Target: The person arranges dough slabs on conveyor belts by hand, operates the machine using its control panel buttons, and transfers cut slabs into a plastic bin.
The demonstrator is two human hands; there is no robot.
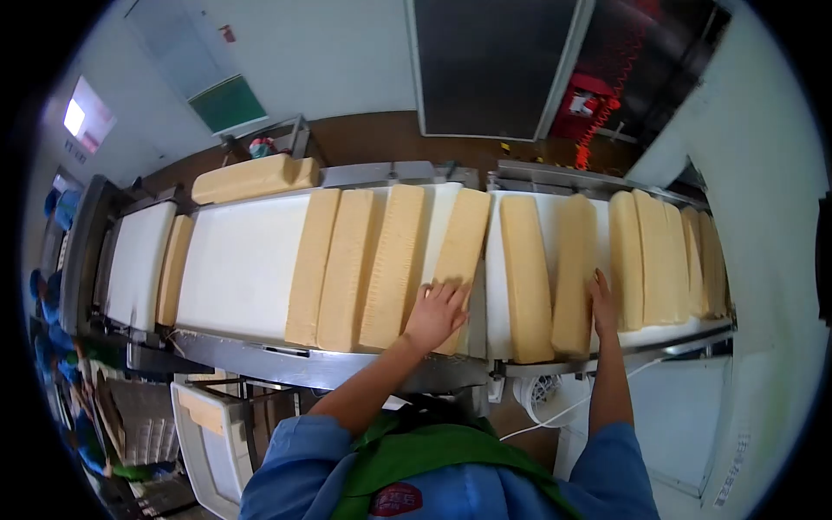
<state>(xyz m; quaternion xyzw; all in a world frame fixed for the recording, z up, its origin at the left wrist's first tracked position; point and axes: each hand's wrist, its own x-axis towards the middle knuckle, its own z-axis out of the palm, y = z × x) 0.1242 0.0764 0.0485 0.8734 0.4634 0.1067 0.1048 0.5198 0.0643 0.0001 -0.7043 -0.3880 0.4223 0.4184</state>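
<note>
My left hand (438,314) rests with spread fingers on the lower part of a long pale-yellow loaf (463,230), which lies slightly tilted near the end of the left white conveyor belt (238,269). On the right belt, my right hand (602,305) is held edge-on, fingers stretched out, along the right side of another long loaf (574,269). A separate loaf (524,277) lies between my two hands. Left of my left hand are more loaves, the closest being a ridged loaf (393,264). Neither hand is wrapped around a loaf.
Several loaves (659,260) stand close together at the right end. Two more loaves (247,179) sit along the far edge. A metal rail (416,374) runs along the near side. Below are a white fan (542,394) and a cable. Other people (65,347) are at far left.
</note>
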